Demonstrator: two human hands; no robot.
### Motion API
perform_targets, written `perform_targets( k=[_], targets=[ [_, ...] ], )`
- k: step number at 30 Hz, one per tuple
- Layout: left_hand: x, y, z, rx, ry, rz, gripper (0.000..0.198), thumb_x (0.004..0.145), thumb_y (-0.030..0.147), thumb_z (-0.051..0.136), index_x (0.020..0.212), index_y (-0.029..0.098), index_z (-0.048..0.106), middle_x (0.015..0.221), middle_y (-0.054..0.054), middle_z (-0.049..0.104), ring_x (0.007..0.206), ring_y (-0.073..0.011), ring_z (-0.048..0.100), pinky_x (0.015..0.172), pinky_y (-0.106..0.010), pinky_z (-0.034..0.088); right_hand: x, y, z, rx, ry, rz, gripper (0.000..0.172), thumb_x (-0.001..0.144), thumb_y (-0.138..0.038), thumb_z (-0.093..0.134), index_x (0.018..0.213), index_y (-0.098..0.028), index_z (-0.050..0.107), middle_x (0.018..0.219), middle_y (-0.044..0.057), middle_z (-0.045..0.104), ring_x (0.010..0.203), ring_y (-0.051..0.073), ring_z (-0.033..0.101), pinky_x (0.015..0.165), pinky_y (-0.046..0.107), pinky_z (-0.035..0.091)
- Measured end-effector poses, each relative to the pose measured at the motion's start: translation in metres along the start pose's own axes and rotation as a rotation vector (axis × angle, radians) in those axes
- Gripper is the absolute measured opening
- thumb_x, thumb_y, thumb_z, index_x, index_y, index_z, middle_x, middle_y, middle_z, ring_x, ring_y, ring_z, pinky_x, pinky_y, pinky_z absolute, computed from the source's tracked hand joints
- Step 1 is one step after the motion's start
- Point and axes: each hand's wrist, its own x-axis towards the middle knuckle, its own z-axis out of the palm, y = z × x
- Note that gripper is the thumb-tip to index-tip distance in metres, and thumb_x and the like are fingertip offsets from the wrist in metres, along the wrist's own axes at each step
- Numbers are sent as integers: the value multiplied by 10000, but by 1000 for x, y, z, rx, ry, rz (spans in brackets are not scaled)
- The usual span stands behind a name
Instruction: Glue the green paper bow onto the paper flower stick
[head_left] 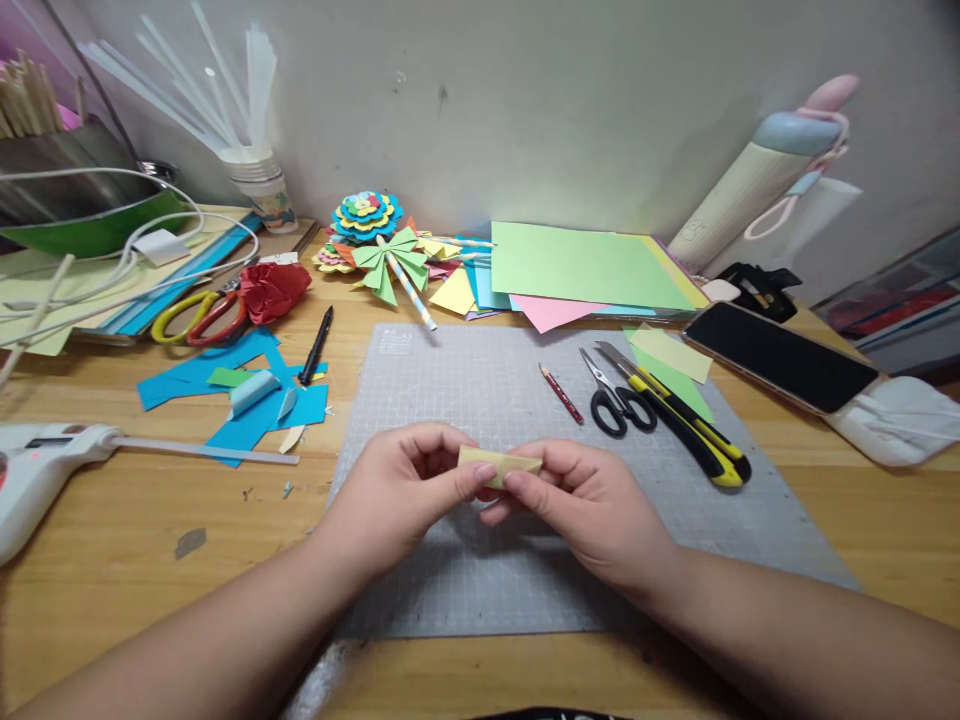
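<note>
Two hands share one small piece of pale yellow paper (487,457): the left hand (401,485) pinches its left end and the right hand (596,505) its right, thumbs in front, holding it up over the cutting mat (442,390), nearer the mat's left edge than its right. For a clean crease, it seems best to line up the long edges, keep both thumbs level and press outward from the middle with light, even force, since paper this small probably skews easily. It looks matte and narrow, like a folded band. Toward the mat's right edge lie scissors (610,420) with black looped handles and a long yellow-and-black cutter (694,430); flat green card (592,265) lies beyond the far edge.
</note>
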Motion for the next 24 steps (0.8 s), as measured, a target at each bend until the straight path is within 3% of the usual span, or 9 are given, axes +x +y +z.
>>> perform_targets(
  k=[3, 14, 24],
  targets=[
    [0, 2, 0, 10, -1, -41, 171, 707, 273, 699, 628, 146, 616, 601, 18, 621, 581, -89, 547, 579, -203, 429, 0, 1, -1, -21, 4, -17, 152, 839, -304, 641, 837, -157, 681, 742, 25, 741, 714, 120, 705, 681, 220, 554],
    [-4, 3, -1, 100, 74, -62, 208, 680, 319, 713, 607, 152, 613, 574, 11, 619, 546, -101, 535, 551, -216, 406, 0, 3, -1, 5, 15, 7, 178, 830, -333, 647, 793, -162, 682, 744, 29, 736, 666, 127, 705, 657, 245, 567],
    [-3, 2, -1, 99, 52, -45, 206, 708, 308, 700, 615, 149, 607, 565, 26, 604, 540, -86, 521, 546, -203, 396, 0, 3, -1, -10, 32, 26, 218, 820, -372, 651, 771, -160, 670, 729, 35, 735, 653, 139, 703, 660, 268, 561]
  ],
)
